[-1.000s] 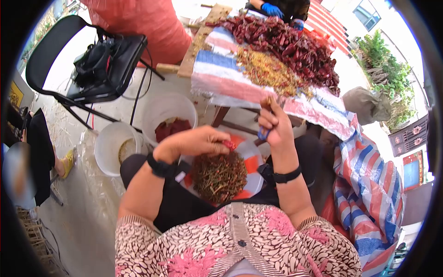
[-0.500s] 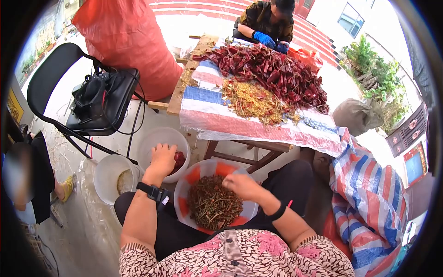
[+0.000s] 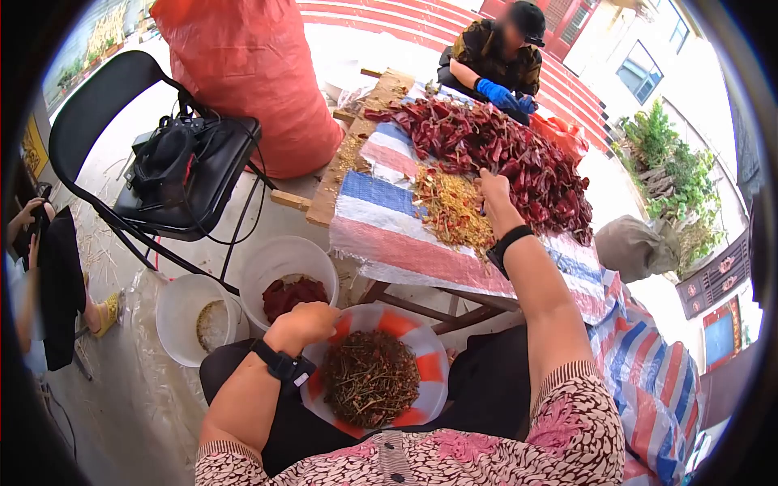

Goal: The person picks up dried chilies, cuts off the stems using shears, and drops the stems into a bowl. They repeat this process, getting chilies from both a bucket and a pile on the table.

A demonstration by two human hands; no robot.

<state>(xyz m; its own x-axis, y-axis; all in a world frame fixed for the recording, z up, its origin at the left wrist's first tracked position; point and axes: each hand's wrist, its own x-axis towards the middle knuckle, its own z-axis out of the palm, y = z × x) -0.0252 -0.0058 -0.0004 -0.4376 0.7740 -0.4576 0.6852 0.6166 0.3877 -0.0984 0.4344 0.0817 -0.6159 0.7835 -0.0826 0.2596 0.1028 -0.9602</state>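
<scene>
My left hand [image 3: 304,326] is closed, knuckles up, between a white bucket [image 3: 253,257] and a white-and-orange basin [image 3: 438,368]. Whatever its fingers hold is hidden. Dark red chili pieces [image 3: 293,296] lie in the bucket. Dry chili stems [image 3: 371,381] fill the basin, which sits between my legs. My right hand [image 3: 493,196] stretches over the table to the near edge of a heap of dried red chilies [image 3: 486,134]. Its index finger points out at the chilies, the other fingers are bent, and nothing shows in it. Yellow chili seeds [image 3: 454,206] are spread left of that hand.
A striped sheet [image 3: 389,235] covers the wooden table [image 3: 332,194]. Across it sits a person with blue gloves [image 3: 498,95]. A second bucket [image 3: 172,312], a black chair [image 3: 174,219] carrying a bag and cables, and a large red sack [image 3: 251,89] stand left. Another person's foot [image 3: 105,314] shows far left.
My right hand has moved from the basin up to the chili heap. My left hand has come back from above the bucket towards the basin's rim, and its fingers have closed. The view has shifted slightly.
</scene>
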